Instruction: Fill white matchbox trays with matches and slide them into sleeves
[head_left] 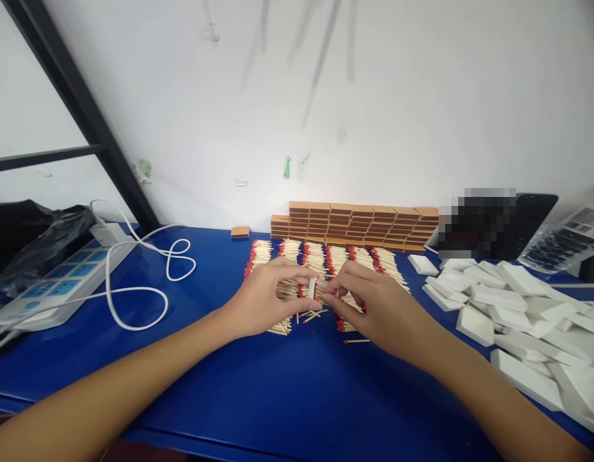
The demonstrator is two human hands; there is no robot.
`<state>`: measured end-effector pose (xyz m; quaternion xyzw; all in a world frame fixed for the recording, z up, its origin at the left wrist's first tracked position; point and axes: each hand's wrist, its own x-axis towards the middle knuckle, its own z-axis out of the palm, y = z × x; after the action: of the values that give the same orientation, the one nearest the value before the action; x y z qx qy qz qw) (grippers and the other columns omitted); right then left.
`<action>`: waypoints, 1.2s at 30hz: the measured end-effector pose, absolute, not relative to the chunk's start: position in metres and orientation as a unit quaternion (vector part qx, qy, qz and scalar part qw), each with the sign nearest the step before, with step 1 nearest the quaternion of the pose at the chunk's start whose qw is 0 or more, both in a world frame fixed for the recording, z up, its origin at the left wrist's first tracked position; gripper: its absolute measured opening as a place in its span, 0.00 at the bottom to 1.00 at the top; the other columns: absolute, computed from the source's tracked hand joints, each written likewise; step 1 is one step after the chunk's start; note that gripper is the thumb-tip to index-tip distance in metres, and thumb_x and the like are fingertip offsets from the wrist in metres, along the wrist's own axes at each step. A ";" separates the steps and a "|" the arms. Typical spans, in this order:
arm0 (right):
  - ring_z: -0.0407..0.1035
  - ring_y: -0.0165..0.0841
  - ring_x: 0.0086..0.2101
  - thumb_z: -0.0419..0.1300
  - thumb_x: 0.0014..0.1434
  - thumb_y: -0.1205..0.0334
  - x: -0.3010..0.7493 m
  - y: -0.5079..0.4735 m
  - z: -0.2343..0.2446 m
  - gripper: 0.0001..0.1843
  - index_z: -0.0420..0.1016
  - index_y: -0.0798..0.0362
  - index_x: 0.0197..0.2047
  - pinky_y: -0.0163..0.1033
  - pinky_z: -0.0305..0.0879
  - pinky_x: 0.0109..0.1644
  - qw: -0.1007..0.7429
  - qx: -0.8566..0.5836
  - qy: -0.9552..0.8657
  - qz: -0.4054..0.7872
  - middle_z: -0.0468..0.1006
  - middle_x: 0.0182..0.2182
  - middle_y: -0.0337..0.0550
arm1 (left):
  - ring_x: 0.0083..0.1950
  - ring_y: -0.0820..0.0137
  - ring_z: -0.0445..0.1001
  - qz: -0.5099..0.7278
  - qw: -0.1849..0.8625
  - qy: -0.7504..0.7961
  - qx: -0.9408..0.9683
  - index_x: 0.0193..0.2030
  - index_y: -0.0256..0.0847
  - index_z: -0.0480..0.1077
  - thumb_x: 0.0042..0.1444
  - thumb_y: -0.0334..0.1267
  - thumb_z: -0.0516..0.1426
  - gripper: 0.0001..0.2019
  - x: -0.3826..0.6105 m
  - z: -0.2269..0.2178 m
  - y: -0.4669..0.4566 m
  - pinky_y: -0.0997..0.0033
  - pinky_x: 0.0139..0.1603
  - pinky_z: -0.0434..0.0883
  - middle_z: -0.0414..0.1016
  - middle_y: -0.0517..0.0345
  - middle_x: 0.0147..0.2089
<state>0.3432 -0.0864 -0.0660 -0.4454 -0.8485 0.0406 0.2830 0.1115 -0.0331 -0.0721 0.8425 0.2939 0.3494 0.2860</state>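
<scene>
My left hand (263, 295) holds a small white matchbox tray (312, 288) between thumb and fingers, its narrow white end facing up. Close against the tray's right side, my right hand (367, 298) has its thumb and fingertips pinched together; what lies between them is too small to make out. Both hands are above rows of red-tipped matches (290, 250), laid out in several columns on the blue table (278, 391). A few loose matches (312, 316) lie crosswise under the tray, and a single match (356, 341) rests below my right hand.
Brown matchboxes (349, 221) are stacked along the wall, with one matchbox (240, 232) apart at left. A heap of white trays (513, 308) covers the right side, before a dark phone (535, 215). At left are a power strip (70, 276) and white cable (165, 301).
</scene>
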 end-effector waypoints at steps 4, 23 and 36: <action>0.69 0.34 0.35 0.58 0.72 0.63 0.345 -0.086 -0.066 0.06 0.76 0.50 0.42 0.39 0.63 0.37 0.286 -0.446 -0.847 0.051 0.73 0.36 0.43 | 0.50 0.60 0.80 0.355 0.294 0.298 0.836 0.53 0.44 0.81 0.53 0.43 0.73 0.20 0.110 -0.072 -0.032 0.57 0.55 0.76 0.83 0.50 0.50; 0.71 0.35 0.37 0.63 0.66 0.63 0.334 -0.089 -0.079 0.03 0.79 0.49 0.40 0.40 0.64 0.38 0.194 -0.482 -0.847 0.110 0.75 0.37 0.41 | 0.53 0.59 0.83 0.421 0.233 0.377 0.792 0.52 0.45 0.80 0.56 0.47 0.71 0.19 0.103 -0.074 -0.013 0.53 0.60 0.75 0.85 0.53 0.50; 0.70 0.32 0.33 0.60 0.64 0.71 0.334 -0.087 -0.078 0.07 0.75 0.51 0.36 0.36 0.63 0.34 0.164 -0.482 -0.848 0.150 0.75 0.36 0.41 | 0.50 0.61 0.83 0.417 0.222 0.362 0.804 0.53 0.44 0.79 0.56 0.46 0.71 0.20 0.105 -0.073 -0.014 0.55 0.57 0.76 0.85 0.53 0.51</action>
<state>0.3337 -0.0871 -0.0782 -0.4817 -0.8477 0.1504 0.1637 0.1047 -0.0143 -0.0733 0.8036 0.3620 0.4169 0.2222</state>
